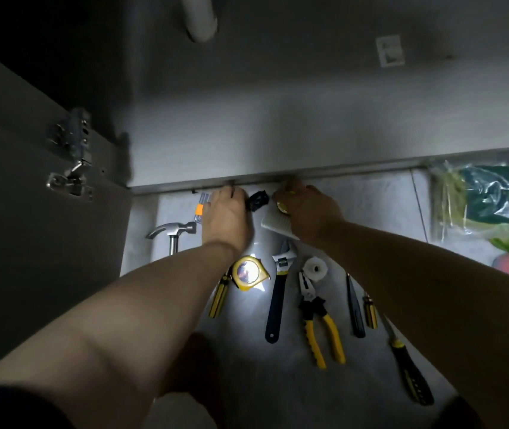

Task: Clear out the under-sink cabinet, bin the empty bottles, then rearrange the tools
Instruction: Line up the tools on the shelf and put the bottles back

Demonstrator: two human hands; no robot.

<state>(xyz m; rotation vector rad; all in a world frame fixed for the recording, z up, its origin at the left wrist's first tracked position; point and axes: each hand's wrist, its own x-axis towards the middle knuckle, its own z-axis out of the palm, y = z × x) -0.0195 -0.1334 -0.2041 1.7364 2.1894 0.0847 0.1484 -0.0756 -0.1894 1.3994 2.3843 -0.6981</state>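
The left hand (226, 215) and right hand (312, 212) reach to the front edge of the cabinet (278, 178). I cannot tell the state of either grip (only the backs show). A black object (258, 201) lies between the grips, and a white ribbed piece (276, 226) lies partly under the right one. The hammer (171, 230) lies left of the left grip. The tape measure (248, 272), wrench (279, 289) and pliers (315, 311) lie behind both, nearer the person.

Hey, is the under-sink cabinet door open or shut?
Open: the door stands out at left, its hinge exposed, and the cabinet floor shows.
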